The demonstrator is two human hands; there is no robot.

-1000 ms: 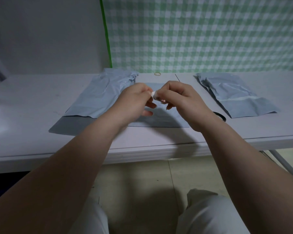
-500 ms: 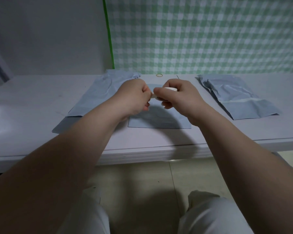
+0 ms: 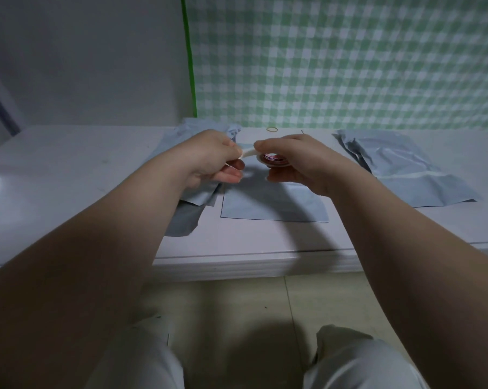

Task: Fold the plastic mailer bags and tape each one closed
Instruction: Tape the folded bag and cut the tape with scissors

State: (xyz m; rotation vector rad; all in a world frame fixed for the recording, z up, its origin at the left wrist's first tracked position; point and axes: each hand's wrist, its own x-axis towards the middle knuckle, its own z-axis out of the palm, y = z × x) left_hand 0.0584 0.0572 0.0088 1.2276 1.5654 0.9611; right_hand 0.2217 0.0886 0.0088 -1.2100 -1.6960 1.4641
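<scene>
Apparently mid-pull on the tape. Gripping the small tape roll (image 3: 275,160) in the right hand (image 3: 304,164) at the centre of the frame, thumb over the top and fingers curled underneath, probably to steady the roll yet leave it free to turn. Pinching the free end of the white tape strip (image 3: 247,153) with the left hand (image 3: 209,160), just left of the roll, thumb and forefinger closed on it, other fingers loosely curled below. Holding it taut, seemingly to get a clean length without letting it stick to itself.

Working with both hands raised above the folded mailer bag (image 3: 273,204), flat on the white table (image 3: 68,175) directly beneath, near edge square to the table's front; likely laid there to take the strip straight down onto the fold. Cannot tell whether taped anywhere yet, with hands and shadow covering the far part.

Left of it, partly under the left wrist, a pile of unfolded mailer bags (image 3: 185,217), presumably waiting. At the right of the frame, well apart, finished-looking mailer bags (image 3: 400,169), creased, with a pale band across, apparently set aside out of the way. Near the back edge, just above the hands, a rubber band (image 3: 272,129). Behind, a green checked cloth (image 3: 349,66).

Next, at a guess: a little more length, a tear, then pressing across the flap.
</scene>
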